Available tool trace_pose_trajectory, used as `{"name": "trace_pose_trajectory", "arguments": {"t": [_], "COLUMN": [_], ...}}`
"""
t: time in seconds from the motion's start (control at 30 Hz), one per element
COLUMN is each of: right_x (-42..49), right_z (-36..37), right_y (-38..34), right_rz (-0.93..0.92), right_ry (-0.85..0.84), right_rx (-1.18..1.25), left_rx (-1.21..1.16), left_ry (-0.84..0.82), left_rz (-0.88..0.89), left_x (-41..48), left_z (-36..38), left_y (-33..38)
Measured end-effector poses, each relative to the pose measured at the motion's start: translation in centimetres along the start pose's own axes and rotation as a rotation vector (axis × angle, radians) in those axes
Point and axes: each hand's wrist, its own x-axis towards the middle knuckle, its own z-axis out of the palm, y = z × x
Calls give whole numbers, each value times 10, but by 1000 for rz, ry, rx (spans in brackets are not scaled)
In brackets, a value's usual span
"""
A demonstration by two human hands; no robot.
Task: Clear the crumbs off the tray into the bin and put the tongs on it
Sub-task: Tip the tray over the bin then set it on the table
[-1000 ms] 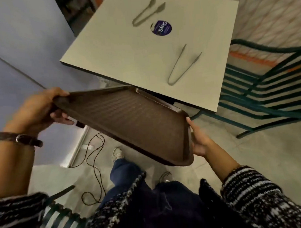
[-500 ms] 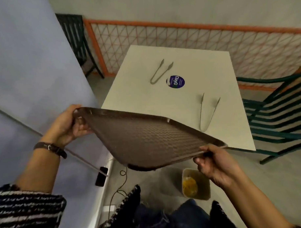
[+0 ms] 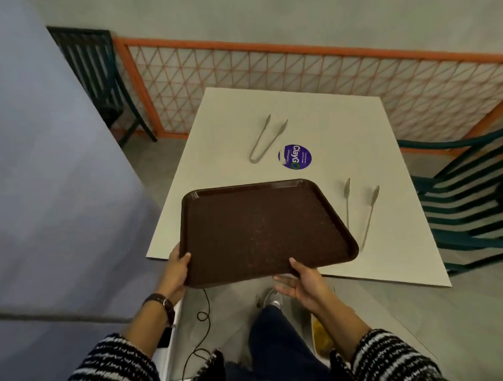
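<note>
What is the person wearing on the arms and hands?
The left sleeve and right sleeve are fuzzy knit, striped black and white. A dark strap with a metal buckle circles the left wrist. The left hand and right hand wear no gloves.

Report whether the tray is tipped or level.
Roughly level, face up: the tray shows its inner surface; left hand grips a corner, right hand lays its thumb on the rim. Resting on the table: cannot tell.

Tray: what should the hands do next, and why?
Probably set the tray flat on the table and let go: the left hand grips its near edge, the right hand touches it, and near tongs and far tongs lie beside it.
</note>
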Motion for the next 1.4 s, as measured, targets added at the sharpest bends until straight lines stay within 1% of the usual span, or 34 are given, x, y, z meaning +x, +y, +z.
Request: {"name": "trace_pose_trajectory", "arguments": {"t": [0.07,0.13,0.17,0.23,0.27,0.37,0.4,0.43,0.47,0.5,0.53,0.57,0.6,0.67,0.73,0.77,0.9,0.97,1.07,1.13,1.23,1.3,1.33,1.37,1.4], "right_x": [16,31,36,47,54,77,83,85,86,85,86,88,93,105,111,112,110,108,107,110,107,102,99,98,98], "right_z": [-10,-21,-26,-29,-29,-29,-30,-30,-31,-30,-30,-31,-33,-42,-52,-56,-63,-67,-70,-74,-69,-58,-51,-43,-34], "right_y": [-3,-11,-18,-35,-43,-59,-63,-67,-69,-70,-70,-69,-67,-60,-50,-45,-33,-35,-50,-55,-54,-50,-47,-49,-55], "right_rz": [148,271,294,313,307,272,242,163,46,-118,-283,-428,-537,-612,-641,-671,-712,-731,-697,-659,-594,-528,-471,-382,-278], "right_ry": [-39,-97,-115,-122,-95,-3,-12,-13,17,75,106,110,85,-21,-65,-47,124,189,332,444,642,781,848,892,900], "right_rx": [-179,-464,-571,-646,-676,-889,-1047,-1263,-1484,-1645,-1724,-1750,-1772,-1861,-1940,-1950,-1992,-1999,-1938,-1834,-1567,-1314,-1112,-843,-538], "left_rx": [51,124,171,238,267,347,368,389,438,527,622,677,695,656,609,597,588,589,639,649,646,673,686,689,693], "left_ry": [32,88,110,152,177,232,241,259,286,316,329,328,315,269,232,231,218,207,100,18,-32,-59,-77,-93,-107], "left_rz": [-3,1,-5,-27,-29,19,28,24,19,22,30,39,52,72,63,59,62,25,-7,-33,-70,-90,-95,-103,-106], "left_x": [19,41,51,68,75,86,90,95,100,106,111,119,125,135,146,152,165,167,170,171,175,180,182,180,178], "left_z": [0,-3,-5,-7,-6,6,11,14,15,15,15,14,16,20,25,27,37,39,38,39,41,41,40,41,41], "left_y": [-1,-2,-1,1,3,8,9,10,10,10,14,16,21,34,45,51,63,65,58,52,48,49,50,55,59]}}
